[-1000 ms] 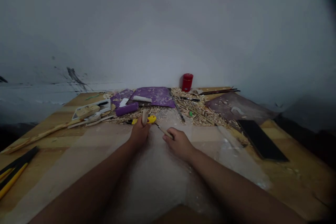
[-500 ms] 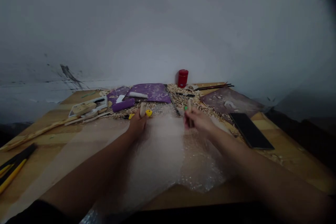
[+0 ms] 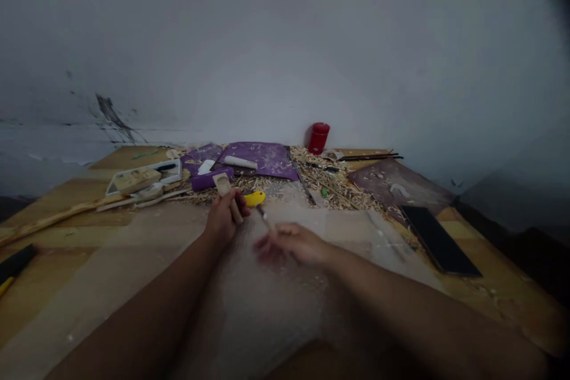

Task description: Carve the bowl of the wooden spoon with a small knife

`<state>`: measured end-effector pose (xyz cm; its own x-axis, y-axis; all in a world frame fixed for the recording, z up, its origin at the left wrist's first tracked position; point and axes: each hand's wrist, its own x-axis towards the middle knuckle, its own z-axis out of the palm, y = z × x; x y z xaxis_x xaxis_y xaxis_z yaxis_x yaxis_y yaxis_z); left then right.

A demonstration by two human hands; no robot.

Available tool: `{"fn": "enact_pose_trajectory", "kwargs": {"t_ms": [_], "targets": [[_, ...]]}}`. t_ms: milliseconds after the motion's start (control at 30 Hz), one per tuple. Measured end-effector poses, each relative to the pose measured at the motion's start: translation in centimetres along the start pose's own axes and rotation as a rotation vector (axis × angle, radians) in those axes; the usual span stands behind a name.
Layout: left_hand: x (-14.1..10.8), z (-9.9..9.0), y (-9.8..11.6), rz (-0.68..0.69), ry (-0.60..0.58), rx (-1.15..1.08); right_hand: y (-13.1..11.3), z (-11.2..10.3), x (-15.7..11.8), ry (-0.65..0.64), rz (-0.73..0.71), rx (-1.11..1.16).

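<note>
My left hand [image 3: 224,215] is closed around a pale piece of wood [image 3: 228,196], which tilts with its broad end up. To its right, my right hand [image 3: 291,243] pinches a thin tool [image 3: 263,215] with a light handle and a darker tip pointing up and left toward the wood. The tool's tip and the wood are apart. My right fingers are partly blurred. Beneath both hands lies a translucent plastic sheet [image 3: 169,255]. Just beyond my left hand is a yellow object [image 3: 255,198].
Wood shavings [image 3: 342,187] cover the back of the table around purple sheets [image 3: 262,159] and a red canister [image 3: 319,138]. At left are a white tray [image 3: 178,172] and a long stick [image 3: 62,219]. A dark flat slab [image 3: 440,241] lies at right.
My right hand has moved left and nearer, and the thin tool now points toward my left hand. The wood in my left hand has tilted to the left. The view has shifted slightly.
</note>
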<state>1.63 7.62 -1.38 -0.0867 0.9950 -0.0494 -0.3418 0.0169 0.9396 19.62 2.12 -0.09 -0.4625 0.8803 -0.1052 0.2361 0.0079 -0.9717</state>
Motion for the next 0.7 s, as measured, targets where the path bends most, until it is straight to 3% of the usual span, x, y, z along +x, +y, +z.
{"fn": "enact_pose_trajectory", "kwargs": {"t_ms": [100,233,300,367,533,700], "targets": [[-0.3,0.2,0.6,-0.051,-0.017,-0.044,0.3,0.9,0.4,0.052,-0.014,-0.071],[-1.4,1.0,1.2,-0.092,-0.042,-0.042,-0.7,-2.9,2.0,0.351,-0.083,-0.159],[-2.4,1.7,1.4,-0.123,-0.079,-0.023,-1.6,-4.3,1.8,0.419,-0.127,-0.202],[-3.5,2.3,1.6,-0.164,-0.141,0.002,-2.4,-4.4,0.8,0.390,-0.160,-0.260],[-5.5,3.1,2.2,-0.244,-0.318,0.074,-3.0,-2.0,-2.2,0.302,-0.267,-0.458],[-6.1,3.2,2.4,-0.243,-0.343,0.199,-2.4,-1.8,-3.9,0.263,-0.336,-0.681]]}}
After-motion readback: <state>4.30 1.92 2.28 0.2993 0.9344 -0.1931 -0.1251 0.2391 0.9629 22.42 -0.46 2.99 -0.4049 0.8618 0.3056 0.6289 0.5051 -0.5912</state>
